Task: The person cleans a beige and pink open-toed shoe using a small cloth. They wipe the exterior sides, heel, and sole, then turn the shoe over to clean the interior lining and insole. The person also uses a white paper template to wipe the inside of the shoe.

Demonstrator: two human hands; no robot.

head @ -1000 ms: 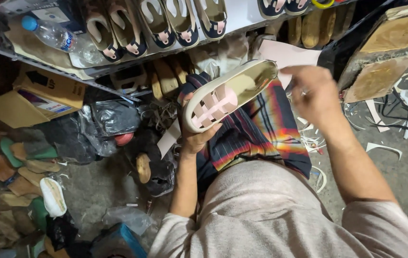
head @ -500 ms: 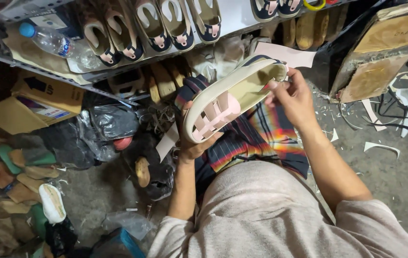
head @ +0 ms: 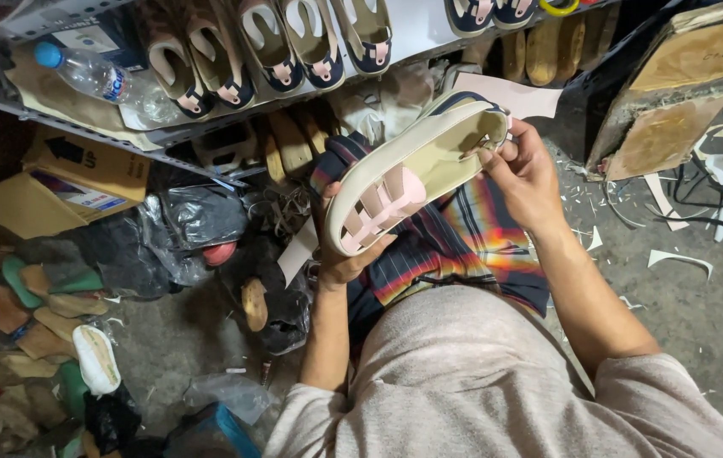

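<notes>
Two bare hands are holding one cream-soled sandal with pink straps (head: 412, 174) above the person's lap, its length running from seven o'clock up to one o'clock in the head view. The left hand (head: 346, 254) is cupping the strap end from beneath, fingers curled shut around the sole's edge. The right hand (head: 524, 174) is gripping the other end at about one o'clock, thumb and fingers pinched closed on the rim. Below the sandal, a striped multicoloured cloth (head: 455, 246) is lying over the person's legs, and a beige shirt (head: 480, 382) is filling the six o'clock part of the frame. At twelve o'clock, a white shelf (head: 412, 30) is carrying a row of finished sandals with dark blue trim (head: 294, 47). At ten o'clock, a clear plastic bottle with a blue cap (head: 94, 76) is lying on its side beside a brown cardboard box (head: 90, 165). At eight o'clock, loose shoe soles (head: 94, 356) are lying scattered on the concrete floor (head: 684, 288).
</notes>
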